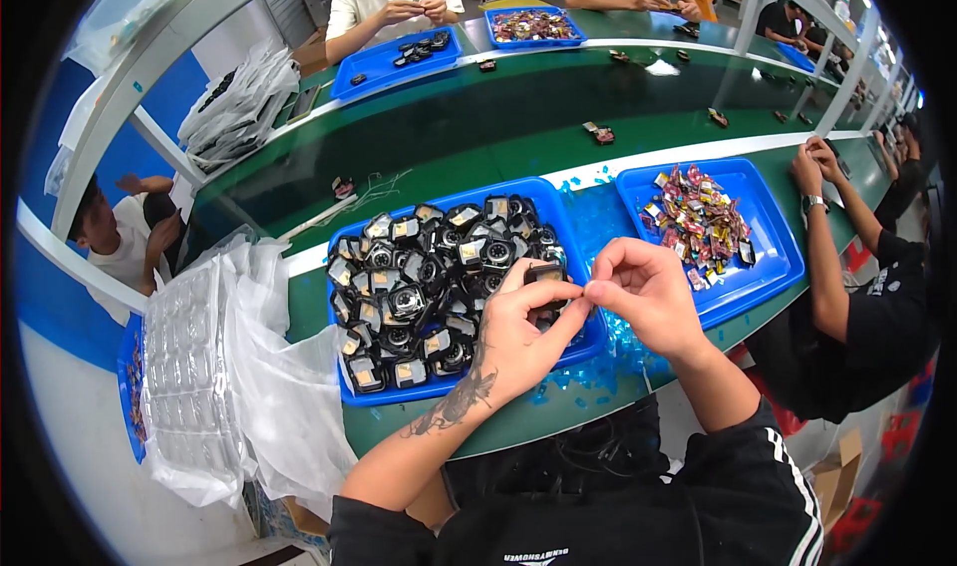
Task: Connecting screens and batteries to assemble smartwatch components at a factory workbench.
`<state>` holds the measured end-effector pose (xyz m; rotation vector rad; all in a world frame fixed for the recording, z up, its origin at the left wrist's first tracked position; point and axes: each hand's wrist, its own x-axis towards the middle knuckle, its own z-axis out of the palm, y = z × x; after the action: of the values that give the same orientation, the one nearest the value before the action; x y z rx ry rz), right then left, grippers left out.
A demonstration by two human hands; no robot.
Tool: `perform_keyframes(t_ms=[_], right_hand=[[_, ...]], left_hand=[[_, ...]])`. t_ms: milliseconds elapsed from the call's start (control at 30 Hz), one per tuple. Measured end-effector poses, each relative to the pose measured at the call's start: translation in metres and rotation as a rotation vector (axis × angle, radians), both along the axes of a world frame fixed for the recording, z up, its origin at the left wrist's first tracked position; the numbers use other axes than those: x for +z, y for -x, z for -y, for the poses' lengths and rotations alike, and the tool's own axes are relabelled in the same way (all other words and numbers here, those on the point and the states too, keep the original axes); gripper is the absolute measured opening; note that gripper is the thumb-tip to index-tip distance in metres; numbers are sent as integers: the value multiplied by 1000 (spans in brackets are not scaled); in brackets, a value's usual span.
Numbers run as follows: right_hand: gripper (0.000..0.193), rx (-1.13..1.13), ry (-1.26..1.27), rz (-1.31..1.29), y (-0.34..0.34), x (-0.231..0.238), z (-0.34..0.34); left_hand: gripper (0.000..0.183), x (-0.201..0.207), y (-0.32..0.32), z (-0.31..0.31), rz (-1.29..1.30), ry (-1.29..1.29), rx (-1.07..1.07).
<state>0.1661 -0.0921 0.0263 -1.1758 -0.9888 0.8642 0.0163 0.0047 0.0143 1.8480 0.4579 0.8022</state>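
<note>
Above the right edge of a blue tray [590, 345], my two hands meet at the fingertips. My left hand [523, 327] is closed around a small black plastic housing [545, 273], mostly covered by the fingers. Thumb and forefinger of my right hand [648, 295] pinch together against the left fingertips; anything between them is too small to make out. The tray below is heaped with black housings [407, 301] that have round dials and pale square patches. On the right, another blue tray [773, 267] holds a pile of small red, yellow and silver parts [703, 222].
Scraps of blue film [598, 229] litter the green bench between the trays. Stacked clear plastic trays [189, 367] and white wrapping [289, 396] stand at left. Beyond runs a dark green belt [478, 117] with scattered parts. Co-workers sit opposite and at right [832, 257].
</note>
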Motion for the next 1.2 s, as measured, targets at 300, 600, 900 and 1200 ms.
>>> perform_keyframes(t_ms=[300, 600, 900, 1200], right_hand=[[14, -216, -100, 551, 9, -7, 2], [17, -160, 249, 1207, -27, -15, 19], [12, -59, -179, 149, -5, -8, 9], [18, -197, -20, 633, 8, 25, 14]], left_hand=[[10, -14, -1, -2, 37, 73, -21], [9, -7, -1, -5, 80, 267, -157], [23, -8, -2, 0, 120, 601, -319], [46, -14, -6, 2, 243, 347, -166]])
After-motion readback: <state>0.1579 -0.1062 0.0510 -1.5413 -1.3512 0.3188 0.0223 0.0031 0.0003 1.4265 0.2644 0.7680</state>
